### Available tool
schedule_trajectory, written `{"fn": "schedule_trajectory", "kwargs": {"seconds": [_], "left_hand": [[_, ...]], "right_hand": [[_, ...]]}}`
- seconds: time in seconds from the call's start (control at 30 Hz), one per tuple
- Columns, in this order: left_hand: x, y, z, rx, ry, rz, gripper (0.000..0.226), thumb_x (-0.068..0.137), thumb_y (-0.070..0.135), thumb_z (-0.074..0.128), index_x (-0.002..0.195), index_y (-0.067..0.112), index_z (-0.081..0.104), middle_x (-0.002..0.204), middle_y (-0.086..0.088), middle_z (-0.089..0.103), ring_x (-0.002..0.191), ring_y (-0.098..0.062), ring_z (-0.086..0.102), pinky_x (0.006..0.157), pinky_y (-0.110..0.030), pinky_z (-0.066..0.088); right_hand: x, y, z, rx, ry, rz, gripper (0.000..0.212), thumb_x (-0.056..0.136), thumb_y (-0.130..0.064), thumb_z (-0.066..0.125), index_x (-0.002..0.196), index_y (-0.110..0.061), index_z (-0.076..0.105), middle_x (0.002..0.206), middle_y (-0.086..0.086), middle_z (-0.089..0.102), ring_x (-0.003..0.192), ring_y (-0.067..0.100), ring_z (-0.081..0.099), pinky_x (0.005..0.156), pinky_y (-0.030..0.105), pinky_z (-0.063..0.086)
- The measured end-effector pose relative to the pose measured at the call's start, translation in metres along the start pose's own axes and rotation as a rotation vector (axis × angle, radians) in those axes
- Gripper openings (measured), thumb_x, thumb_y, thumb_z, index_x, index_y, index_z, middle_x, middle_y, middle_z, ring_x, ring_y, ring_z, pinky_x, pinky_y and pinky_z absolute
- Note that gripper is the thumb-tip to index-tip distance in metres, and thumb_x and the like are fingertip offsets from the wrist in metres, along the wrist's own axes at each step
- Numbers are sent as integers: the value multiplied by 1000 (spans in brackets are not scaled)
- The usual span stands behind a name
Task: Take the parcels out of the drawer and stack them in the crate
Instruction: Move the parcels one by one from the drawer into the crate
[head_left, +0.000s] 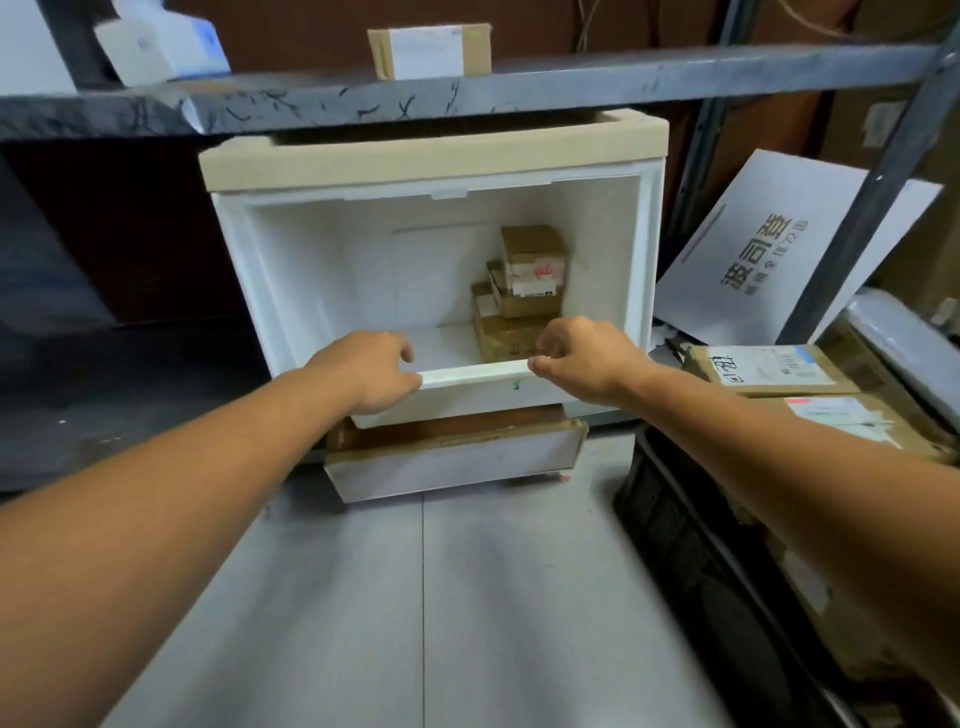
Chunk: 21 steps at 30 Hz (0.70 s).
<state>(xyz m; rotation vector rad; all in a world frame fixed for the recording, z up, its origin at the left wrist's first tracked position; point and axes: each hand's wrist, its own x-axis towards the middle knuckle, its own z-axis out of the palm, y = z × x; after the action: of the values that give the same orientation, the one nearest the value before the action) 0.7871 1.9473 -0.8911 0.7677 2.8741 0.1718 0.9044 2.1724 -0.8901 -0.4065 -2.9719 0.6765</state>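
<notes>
left hand (374, 371) + right hand (584, 358): both curled on drawer (475, 374) rim, frame centre | parcels (524, 296): small stiff cardboard, likely light; take by opposite sides | crate (670, 499): lower right

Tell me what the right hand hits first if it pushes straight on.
Most likely the stack of brown parcels just beyond the right hand, which grips the drawer's front rim; depth is unclear.

A grey tiled floor (467, 597) stretches beneath a scuffed grey metal shelf (519, 91), where a labelled cardboard box (431, 49) and a white carton (156, 47) sit against a dark brown wall (291, 31). At right, a white board (769, 249) printed with Chinese characters leans behind a steel rack upright (883, 192), in flat indoor light.
</notes>
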Motion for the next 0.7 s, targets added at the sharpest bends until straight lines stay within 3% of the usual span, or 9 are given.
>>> {"fn": "schedule_trajectory", "kwargs": {"seconds": [0.33,0.47,0.53,0.7], "left_hand": [[82,-3,11,-16,64,17,40,98,41,54,137,28,52,131,-6,59,111,-28,57,94,-41,51],[115,2,12,46,76,39,43,99,43,50,140,29,49,134,-7,56,113,-30,56,91,-40,51],[132,7,13,68,72,38,45,99,43,50,142,29,46,136,-7,54,115,-31,55,94,-40,51],[173,24,29,-177,140,15,47,99,37,54,144,28,44,143,-7,51,122,-30,53,98,-38,48]], "right_hand": [[79,23,21,87,100,58,40,99,-35,60,133,-14,58,124,8,65,107,25,62,98,41,53],[107,36,26,66,154,82,37,99,-34,59,131,-15,58,118,7,66,96,22,59,82,31,48],[119,40,27,41,207,55,35,99,-33,59,129,-16,57,116,5,65,95,21,59,82,30,50],[156,46,21,11,406,-56,32,98,-34,59,125,-17,60,114,5,60,101,25,58,88,36,53]]}}
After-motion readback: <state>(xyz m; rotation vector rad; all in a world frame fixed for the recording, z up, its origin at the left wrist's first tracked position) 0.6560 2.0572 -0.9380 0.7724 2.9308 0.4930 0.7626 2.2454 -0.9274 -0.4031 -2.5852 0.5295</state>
